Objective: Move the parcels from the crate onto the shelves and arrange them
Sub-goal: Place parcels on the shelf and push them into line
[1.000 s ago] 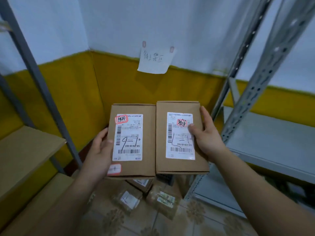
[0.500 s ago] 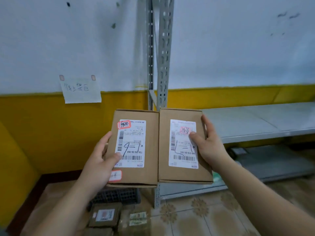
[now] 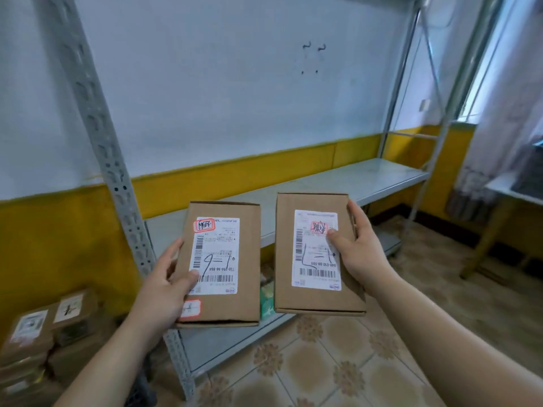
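I hold two flat brown cardboard parcels in front of me, each with a white shipping label. My left hand [image 3: 160, 284] grips the left parcel [image 3: 249, 271] by its left edge, thumb on the label. My right hand [image 3: 357, 251] grips the right parcel [image 3: 286, 259] by its right edge, thumb on its label. A narrow gap separates the two parcels. Behind them runs a grey metal shelf [image 3: 370, 179], with a lower shelf [image 3: 211, 345] near the floor. More labelled parcels [image 3: 44, 327] are stacked at the lower left; the crate under them is barely visible.
A perforated grey shelf upright [image 3: 102, 148] rises at the left. A green packet [image 3: 266, 298] lies on the lower shelf behind the held parcels. A wooden table [image 3: 517, 192] and curtain stand at the right. The floor is patterned tile [image 3: 323, 368].
My view has swung right, from the corner to the long grey shelf. The two parcels, earlier held edge to edge, have moved apart.
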{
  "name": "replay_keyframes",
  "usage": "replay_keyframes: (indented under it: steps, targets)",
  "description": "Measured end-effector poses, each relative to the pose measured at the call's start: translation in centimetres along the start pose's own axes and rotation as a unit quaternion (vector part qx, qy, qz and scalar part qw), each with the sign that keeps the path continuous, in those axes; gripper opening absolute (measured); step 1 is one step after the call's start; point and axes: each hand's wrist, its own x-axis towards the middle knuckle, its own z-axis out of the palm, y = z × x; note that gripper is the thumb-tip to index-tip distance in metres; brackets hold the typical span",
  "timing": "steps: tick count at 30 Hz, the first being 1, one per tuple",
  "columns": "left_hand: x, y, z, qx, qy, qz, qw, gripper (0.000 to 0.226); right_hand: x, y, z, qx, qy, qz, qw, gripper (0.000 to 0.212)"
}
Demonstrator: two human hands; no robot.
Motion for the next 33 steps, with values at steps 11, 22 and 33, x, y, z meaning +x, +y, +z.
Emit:
replay_keyframes:
  steps: [11, 22, 33]
  targets:
    - [4.8, 0.2, 17.9, -0.016, -0.057, -0.041, 0.997, 0.061, 7.5, 7.3, -16.1, -0.017, 0.078, 0.072, 0.994, 0.071]
    - [14.3, -2.8, 25.0, 0.015, -0.093, -0.096, 0.991, 0.061, 16.9, 13.8, -14.8, -0.033, 0.048, 0.143, 0.988, 0.07]
    - [29.0, -2.1, 36.3, 0.033, -0.165, -0.084, 0.982, 0.06, 31.3, 16.8, -16.8, -0.088, 0.086, 0.154, 0.98, 0.073]
